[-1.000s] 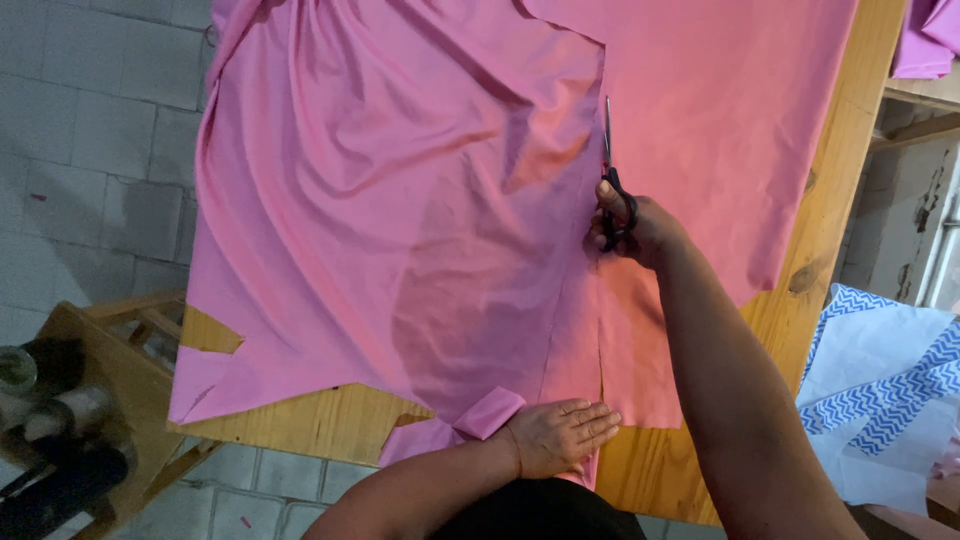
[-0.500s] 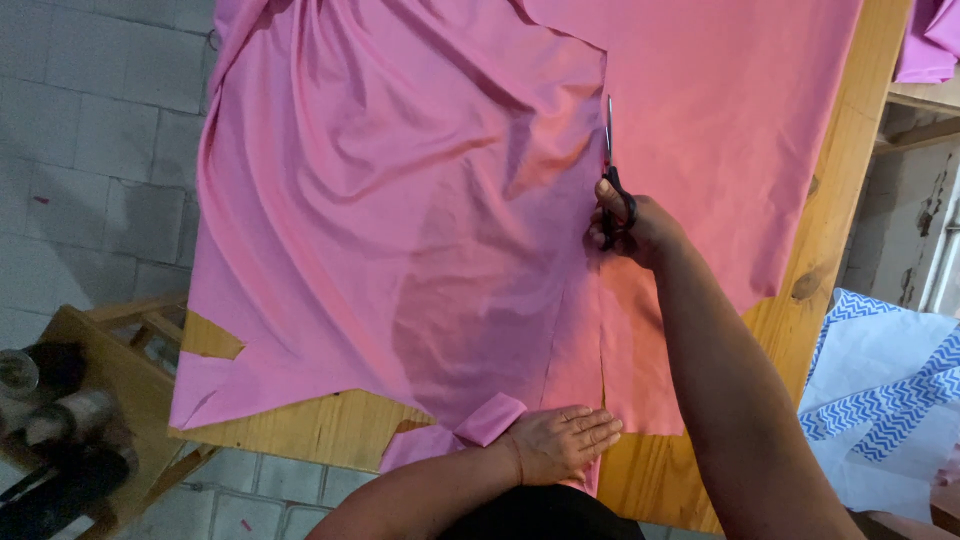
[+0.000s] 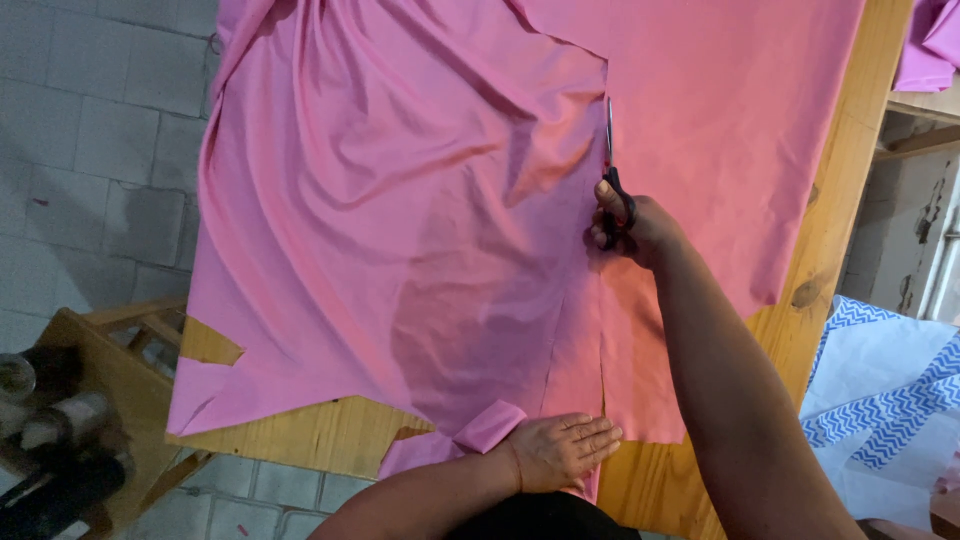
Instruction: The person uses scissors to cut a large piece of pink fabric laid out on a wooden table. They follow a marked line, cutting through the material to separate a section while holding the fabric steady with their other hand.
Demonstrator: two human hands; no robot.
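Her right hand (image 3: 632,226) is clenched through the black handles of the scissors (image 3: 612,170), blades pointing away along the cut in the pink cloth (image 3: 400,230). The left hand (image 3: 560,450) lies flat, fingers spread, pinning the cloth's near edge to the wooden table (image 3: 310,435).

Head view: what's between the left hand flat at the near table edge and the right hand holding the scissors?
In the head view, only pink fabric lies between the left hand and the right hand, with a straight cut line running along that stretch.
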